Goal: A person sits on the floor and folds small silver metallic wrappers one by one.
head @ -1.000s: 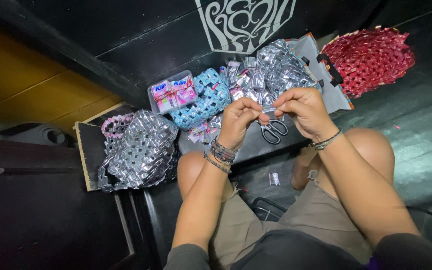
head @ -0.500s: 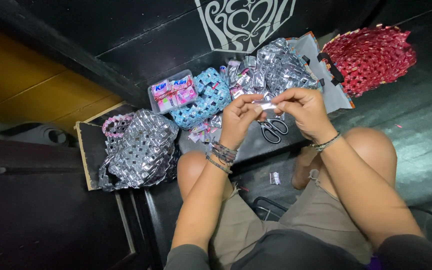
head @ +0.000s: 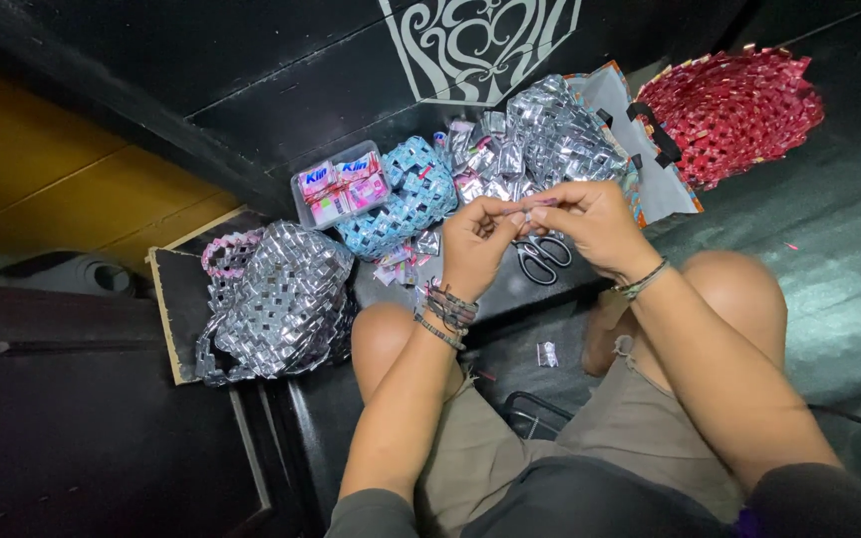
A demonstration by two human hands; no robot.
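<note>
Left hand (head: 478,239) and right hand (head: 593,221) meet fingertip to fingertip, both pinching small folded wrapper strip (head: 533,206) held above scissors (head: 542,256) on dark bench (head: 510,289); silver wrapper pile (head: 550,134) just behind, silver woven bag (head: 281,299) well left

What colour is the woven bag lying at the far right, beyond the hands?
Red, the woven bag has a shiny folded-strip weave with dark handles; the head view shows it.
</note>
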